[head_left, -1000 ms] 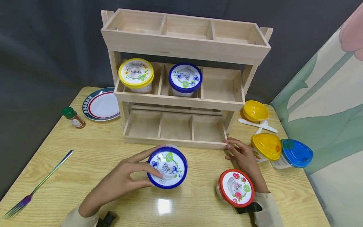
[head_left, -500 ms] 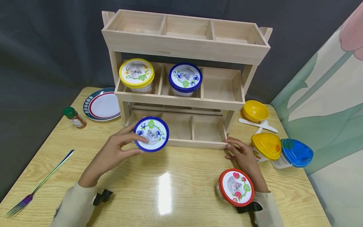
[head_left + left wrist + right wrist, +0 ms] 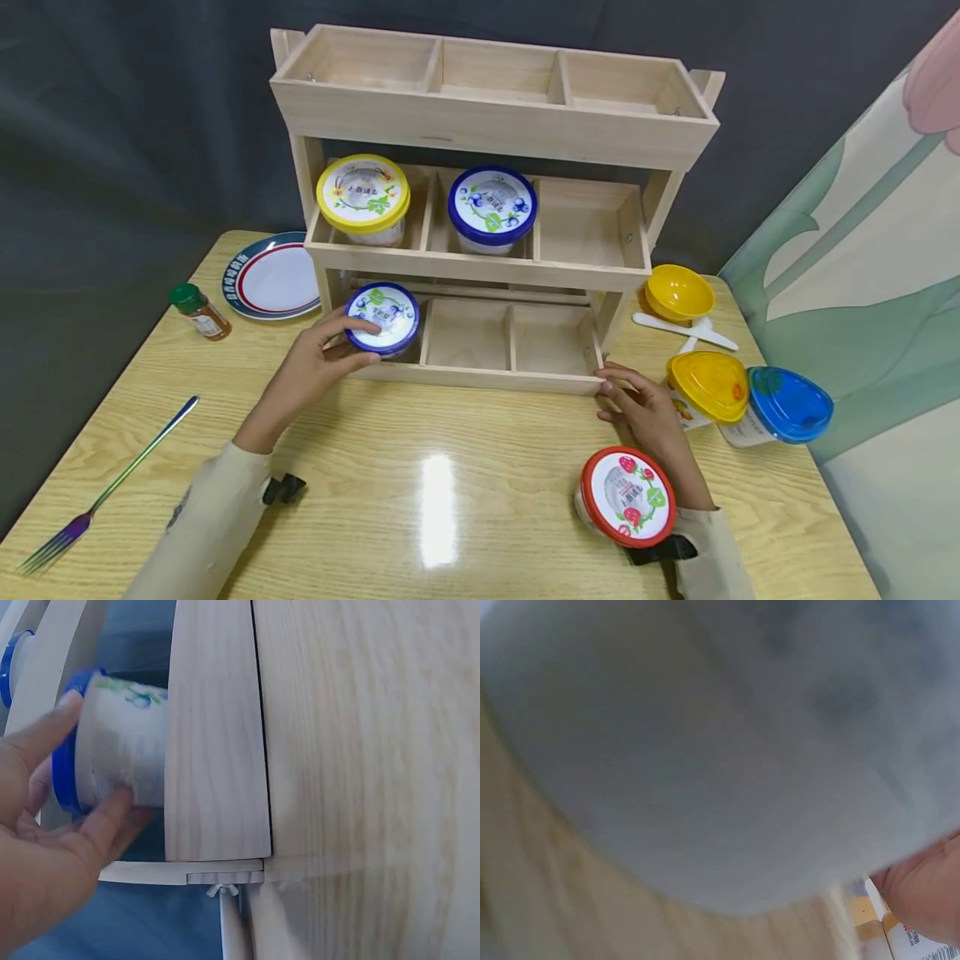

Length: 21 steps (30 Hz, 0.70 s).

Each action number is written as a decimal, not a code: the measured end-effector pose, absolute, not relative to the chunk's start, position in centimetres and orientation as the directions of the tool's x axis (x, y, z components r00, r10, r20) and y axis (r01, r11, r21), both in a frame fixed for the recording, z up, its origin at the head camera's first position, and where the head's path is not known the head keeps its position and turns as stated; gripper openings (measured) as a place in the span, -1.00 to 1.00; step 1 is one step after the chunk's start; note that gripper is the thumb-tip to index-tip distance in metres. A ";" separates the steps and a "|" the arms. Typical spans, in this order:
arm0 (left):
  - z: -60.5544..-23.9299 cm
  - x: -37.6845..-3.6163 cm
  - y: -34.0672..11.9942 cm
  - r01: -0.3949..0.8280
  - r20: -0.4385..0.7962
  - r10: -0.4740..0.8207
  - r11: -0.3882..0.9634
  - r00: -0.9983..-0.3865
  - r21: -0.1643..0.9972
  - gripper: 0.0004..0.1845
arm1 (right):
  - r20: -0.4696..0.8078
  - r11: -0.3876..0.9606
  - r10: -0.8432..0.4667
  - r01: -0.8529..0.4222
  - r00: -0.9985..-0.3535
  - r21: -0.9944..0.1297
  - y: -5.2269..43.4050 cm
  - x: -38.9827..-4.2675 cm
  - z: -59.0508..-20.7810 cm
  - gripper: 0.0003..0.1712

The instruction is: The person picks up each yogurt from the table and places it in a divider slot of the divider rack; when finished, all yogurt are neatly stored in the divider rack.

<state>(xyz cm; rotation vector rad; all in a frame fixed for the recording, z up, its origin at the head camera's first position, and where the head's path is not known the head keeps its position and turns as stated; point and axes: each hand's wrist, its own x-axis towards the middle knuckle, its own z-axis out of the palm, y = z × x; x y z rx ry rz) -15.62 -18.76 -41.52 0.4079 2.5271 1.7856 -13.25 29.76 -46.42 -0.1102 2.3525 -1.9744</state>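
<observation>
My left hand [image 3: 322, 358] grips a white tub with a blue lid [image 3: 383, 317] and holds it in the left compartment of the bottom shelf of the wooden rack [image 3: 487, 242]. In the left wrist view my fingers [image 3: 45, 742] curl round the tub [image 3: 124, 754] behind the rack's front board. My right hand [image 3: 645, 412] rests flat on the table, fingertips touching the rack's bottom right corner. A red-lidded tub [image 3: 627, 496] stands by my right wrist. The right wrist view is filled by a blurred pale surface.
The middle shelf holds a yellow-lidded tub [image 3: 363, 196] and a blue-lidded tub [image 3: 492, 206]. On the right lie a yellow bowl [image 3: 678, 292], a white spoon [image 3: 686, 329], and yellow [image 3: 708, 387] and blue [image 3: 790, 404] lidded cups. A plate [image 3: 270, 283], spice jar [image 3: 198, 311] and fork [image 3: 105, 492] lie left.
My left hand has carried the blue-lidded tub from the table's front middle away from me and leftward, into the rack's bottom left compartment. My right hand has stayed put.
</observation>
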 end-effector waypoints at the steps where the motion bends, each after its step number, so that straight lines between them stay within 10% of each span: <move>1: -41.6 -15.7 -18.7 0.190 0.126 0.214 0.311 -0.969 0.931 -0.65 | -0.007 0.169 -0.097 -0.009 -0.995 -0.985 29.8 -13.3 -46.4 -0.64; 21: -42.0 -15.8 -18.5 0.186 0.130 0.159 0.420 -0.979 0.888 -0.62 | -0.014 0.188 -0.090 -0.003 -0.996 -0.982 29.7 -13.3 -46.3 -0.61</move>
